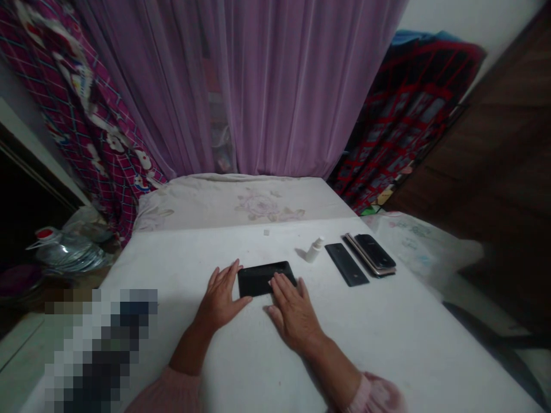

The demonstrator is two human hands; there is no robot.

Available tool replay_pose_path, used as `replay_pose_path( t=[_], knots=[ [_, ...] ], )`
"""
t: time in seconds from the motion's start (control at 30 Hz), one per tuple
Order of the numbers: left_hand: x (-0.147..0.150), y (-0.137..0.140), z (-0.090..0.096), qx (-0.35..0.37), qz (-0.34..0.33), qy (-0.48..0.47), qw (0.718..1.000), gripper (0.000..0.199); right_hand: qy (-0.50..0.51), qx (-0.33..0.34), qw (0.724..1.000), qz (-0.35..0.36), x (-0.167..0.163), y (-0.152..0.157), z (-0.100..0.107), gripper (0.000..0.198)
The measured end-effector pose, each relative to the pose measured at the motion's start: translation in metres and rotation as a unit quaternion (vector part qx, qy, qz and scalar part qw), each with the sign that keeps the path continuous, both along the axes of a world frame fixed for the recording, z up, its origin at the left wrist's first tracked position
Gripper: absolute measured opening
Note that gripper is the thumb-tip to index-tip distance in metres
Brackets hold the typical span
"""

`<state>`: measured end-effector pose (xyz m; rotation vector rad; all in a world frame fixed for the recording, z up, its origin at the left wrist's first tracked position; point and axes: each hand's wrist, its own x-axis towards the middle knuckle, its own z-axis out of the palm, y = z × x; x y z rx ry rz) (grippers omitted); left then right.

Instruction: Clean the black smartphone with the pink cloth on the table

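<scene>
A black smartphone (258, 279) lies flat on the white-covered table, its long side running left to right. At its left end is my left hand (221, 295), thumb at the near corner and fingers along the left edge, holding it between them. My right hand (295, 312) rests on the phone's right part with the fingers stretched out flat and the thumb apart, covering the near right corner. No cloth or tool shows under the right fingers. A small white spray bottle (315, 250) stands beyond the right hand.
Right of the bottle lie a dark phone back panel (346, 265) and a stack of phones (373, 254). A small pale square (266, 232) sits near the cloth's far edge. Purple curtains (275, 86) hang behind the table. A large water bottle (64, 249) stands at left.
</scene>
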<state>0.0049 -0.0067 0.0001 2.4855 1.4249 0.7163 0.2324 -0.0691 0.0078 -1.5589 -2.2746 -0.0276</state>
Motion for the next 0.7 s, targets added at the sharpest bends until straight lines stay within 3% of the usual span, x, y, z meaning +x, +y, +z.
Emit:
replay_pose_path(
  t=[0.1,0.2,0.37,0.43,0.53,0.63,0.7],
  knots=[
    [-0.001,0.000,0.000,-0.008,-0.001,0.001,1.000,0.092,-0.011,0.001,0.998,-0.059,0.018,0.017,-0.004,0.051],
    [-0.001,0.001,-0.001,-0.012,-0.001,0.004,1.000,0.091,-0.002,-0.013,0.996,-0.088,0.002,0.034,0.001,0.052],
    [0.001,0.001,0.000,-0.004,0.004,0.002,1.000,0.090,0.003,-0.008,1.000,0.017,-0.038,0.017,0.010,0.055],
    [0.001,0.001,0.000,-0.001,0.002,0.001,1.000,0.091,-0.003,-0.011,0.999,0.042,-0.032,0.002,0.009,0.055],
    [0.001,0.000,0.000,-0.001,-0.001,0.002,1.000,0.092,-0.013,-0.016,1.000,0.009,-0.003,-0.004,0.005,0.054],
    [0.000,0.001,0.001,-0.005,-0.002,0.001,1.000,0.090,-0.024,-0.027,0.998,-0.053,0.018,0.013,0.002,0.053],
    [0.000,0.001,0.001,-0.007,-0.001,0.000,1.000,0.090,-0.023,-0.039,0.995,-0.086,0.015,0.029,0.004,0.053]
  ],
)
